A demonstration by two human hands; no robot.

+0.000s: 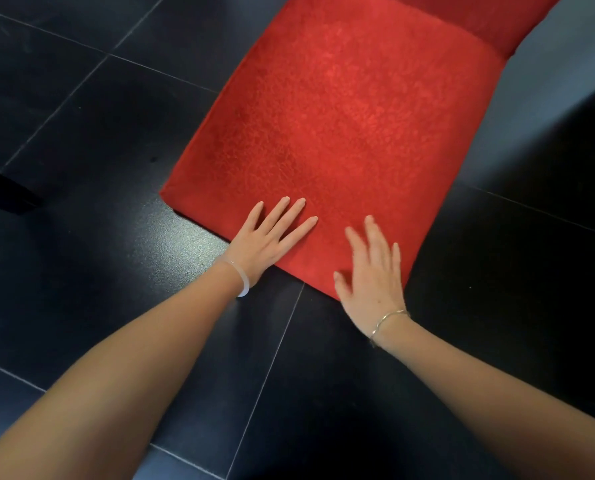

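A red upholstered chair seat (341, 119) fills the upper middle of the head view, its red backrest (490, 19) rising at the top right. My left hand (268, 237) lies flat on the seat's near edge, fingers straight and spread, a pale bangle on the wrist. My right hand (372, 275) is over the seat's near right corner with fingers straight; it looks slightly blurred, and I cannot tell whether it touches the fabric. A thin chain bracelet circles that wrist.
Dark glossy floor tiles (81, 289) with pale grout lines surround the chair. A black furniture leg or edge (5, 188) juts in at the left. A lighter grey strip (545, 81) runs along the right of the chair.
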